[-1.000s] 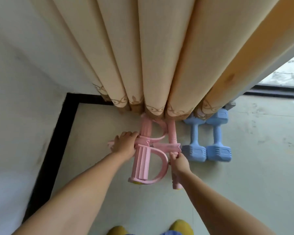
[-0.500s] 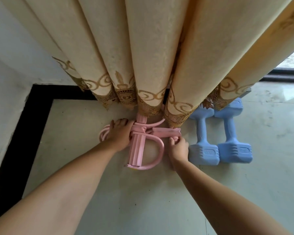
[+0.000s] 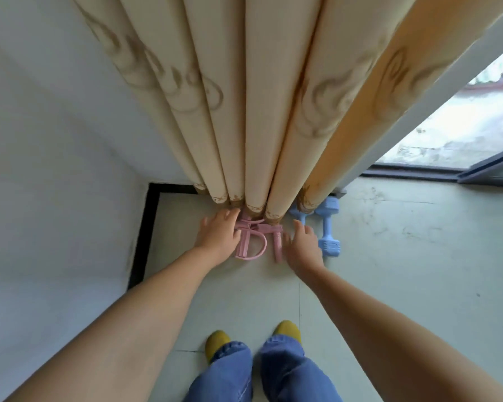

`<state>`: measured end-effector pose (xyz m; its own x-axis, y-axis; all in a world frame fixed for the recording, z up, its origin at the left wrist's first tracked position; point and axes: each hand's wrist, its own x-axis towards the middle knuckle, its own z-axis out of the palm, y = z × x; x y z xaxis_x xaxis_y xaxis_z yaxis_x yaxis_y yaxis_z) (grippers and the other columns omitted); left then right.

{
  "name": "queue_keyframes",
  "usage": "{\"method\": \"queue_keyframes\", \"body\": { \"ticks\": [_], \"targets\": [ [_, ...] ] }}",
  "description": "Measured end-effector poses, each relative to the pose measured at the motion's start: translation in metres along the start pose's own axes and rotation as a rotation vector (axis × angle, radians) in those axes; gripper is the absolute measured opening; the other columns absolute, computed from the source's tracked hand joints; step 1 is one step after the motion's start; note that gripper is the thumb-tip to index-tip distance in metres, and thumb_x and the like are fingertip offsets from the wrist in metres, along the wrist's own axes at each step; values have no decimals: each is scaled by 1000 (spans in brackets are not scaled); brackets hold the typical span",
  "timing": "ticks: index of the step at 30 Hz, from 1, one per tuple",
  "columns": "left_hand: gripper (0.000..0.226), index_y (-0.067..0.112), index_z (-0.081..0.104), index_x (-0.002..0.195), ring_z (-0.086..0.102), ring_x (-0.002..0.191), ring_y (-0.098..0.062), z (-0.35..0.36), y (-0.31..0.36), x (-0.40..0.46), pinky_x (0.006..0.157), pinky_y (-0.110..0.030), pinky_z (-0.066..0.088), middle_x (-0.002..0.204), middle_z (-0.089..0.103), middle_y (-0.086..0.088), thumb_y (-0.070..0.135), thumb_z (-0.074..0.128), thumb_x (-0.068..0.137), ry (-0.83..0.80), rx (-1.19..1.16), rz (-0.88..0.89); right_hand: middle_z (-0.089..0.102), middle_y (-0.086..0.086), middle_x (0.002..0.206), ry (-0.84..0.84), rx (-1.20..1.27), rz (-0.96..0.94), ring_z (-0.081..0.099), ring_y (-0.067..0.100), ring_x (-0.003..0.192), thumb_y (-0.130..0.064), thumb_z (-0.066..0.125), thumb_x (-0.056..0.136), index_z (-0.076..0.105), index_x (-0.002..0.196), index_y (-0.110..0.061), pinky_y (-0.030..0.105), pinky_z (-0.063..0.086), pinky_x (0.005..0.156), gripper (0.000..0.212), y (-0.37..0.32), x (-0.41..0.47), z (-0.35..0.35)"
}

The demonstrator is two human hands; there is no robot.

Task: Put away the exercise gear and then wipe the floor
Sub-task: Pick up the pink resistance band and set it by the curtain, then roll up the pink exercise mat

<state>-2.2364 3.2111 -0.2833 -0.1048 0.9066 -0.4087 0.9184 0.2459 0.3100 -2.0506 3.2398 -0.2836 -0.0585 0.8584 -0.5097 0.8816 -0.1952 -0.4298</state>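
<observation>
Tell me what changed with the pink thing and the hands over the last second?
Both hands let go. The left hand and right hand, which gripped the pink pedal resistance puller a second ago, now have spread fingers and no grip on it. The puller lies on the floor at the curtain hem. The two blue dumbbells stayed beside it.

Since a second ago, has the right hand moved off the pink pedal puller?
Yes. The right hand let go and shifted toward the blue dumbbells; the pink pedal puller lies beside it.
</observation>
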Motion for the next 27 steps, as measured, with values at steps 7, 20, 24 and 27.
{"method": "queue_keyframes", "body": {
  "ticks": [7,20,24,27],
  "targets": [
    [46,15,36,141,47,122,-25,-174,49,-113,103,-41,35,134,50,-6,27,40,97,241,-51,9,19,5,156,71,-440,-457,24,24,141,-42,25,101,13,150,-21,45,19,116,55,-121,-107,-144],
    [59,15,18,149,27,137,-24,-290,19,-249,115,-55,12,146,34,-7,33,40,97,570,109,-222,0,5,160,175,-633,-956,-2,22,147,-39,23,101,6,151,-24,53,4,118,56,-256,-207,-194],
    [60,14,18,149,30,137,-26,-289,10,-289,115,-54,12,145,36,-10,35,40,97,625,93,-401,-1,4,160,129,-701,-1115,-1,21,147,-41,21,101,4,152,-25,52,2,117,56,-274,-223,-185],
    [60,15,17,150,31,136,-25,-280,19,-318,115,-52,12,145,37,-9,35,38,98,679,86,-548,-4,4,160,69,-737,-1244,-4,21,147,-41,18,101,1,152,-24,51,1,117,56,-275,-229,-185]
  ]
}}
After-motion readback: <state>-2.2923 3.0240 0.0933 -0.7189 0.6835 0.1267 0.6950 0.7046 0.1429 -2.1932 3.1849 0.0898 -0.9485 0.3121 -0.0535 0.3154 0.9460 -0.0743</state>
